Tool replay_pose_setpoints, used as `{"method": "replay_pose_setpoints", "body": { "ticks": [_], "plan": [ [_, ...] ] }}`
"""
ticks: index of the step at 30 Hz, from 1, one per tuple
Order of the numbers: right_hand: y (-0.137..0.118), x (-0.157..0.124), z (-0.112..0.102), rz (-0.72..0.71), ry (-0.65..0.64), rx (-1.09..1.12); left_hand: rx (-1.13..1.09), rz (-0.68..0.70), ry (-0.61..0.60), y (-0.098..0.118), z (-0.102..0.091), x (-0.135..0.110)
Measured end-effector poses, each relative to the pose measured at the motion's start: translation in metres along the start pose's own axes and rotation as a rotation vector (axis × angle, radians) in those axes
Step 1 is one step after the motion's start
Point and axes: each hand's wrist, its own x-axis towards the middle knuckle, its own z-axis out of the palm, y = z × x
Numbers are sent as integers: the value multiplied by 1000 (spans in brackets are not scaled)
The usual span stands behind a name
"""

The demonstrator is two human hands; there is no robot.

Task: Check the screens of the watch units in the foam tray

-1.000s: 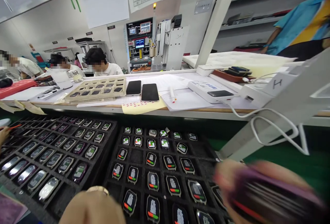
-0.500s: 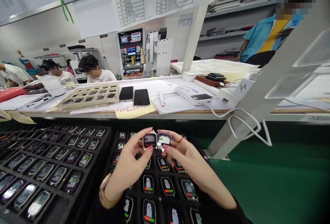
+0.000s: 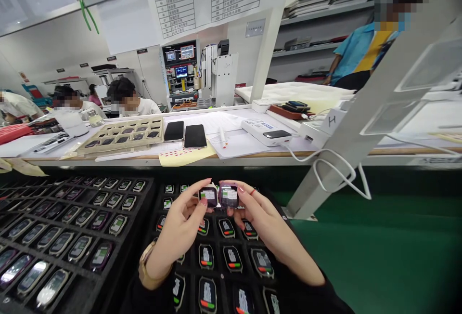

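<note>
My left hand (image 3: pixel 184 222) grips a smartwatch body (image 3: pixel 208 195) with a light frame, thumb at the lower edge of its lit screen. My right hand (image 3: pixel 258 210) pinches a second smartwatch body (image 3: pixel 228 195), which has a purple frame, by its right side. The two watches are side by side, close together, and both screens show white and green blocks. Beneath my hands lies a black foam tray (image 3: pixel 221 299) with several strapless watches in its slots, their screens marked in white, red and green. My wrists cover part of that tray.
On the left, another foam tray (image 3: pixel 84 282) holds several watches. Behind, a bench (image 3: pixel 151 152) carries a parts tray (image 3: pixel 119 136), two phones (image 3: pixel 195 136), a white box (image 3: pixel 265 132) and a cable (image 3: pixel 339 189). A slanted metal post (image 3: pixel 325 160) rises at right. Other people sit or stand farther back.
The left watch's screen has gone from dark to lit with white and green blocks. My right thumb has moved off the purple watch's screen to its side edge. The view has shifted slightly.
</note>
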Motion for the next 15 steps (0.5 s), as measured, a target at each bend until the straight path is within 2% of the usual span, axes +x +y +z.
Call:
{"method": "replay_pose_setpoints", "body": {
  "ticks": [5, 15],
  "plan": [
    [-6, -2, 1, -2, -48, 95, 23, 14, -2, -1, -1, -1],
    [-5, 0, -6, -12, -115, 139, -4, 24, 2, -3, -1, 1]
  ]
}}
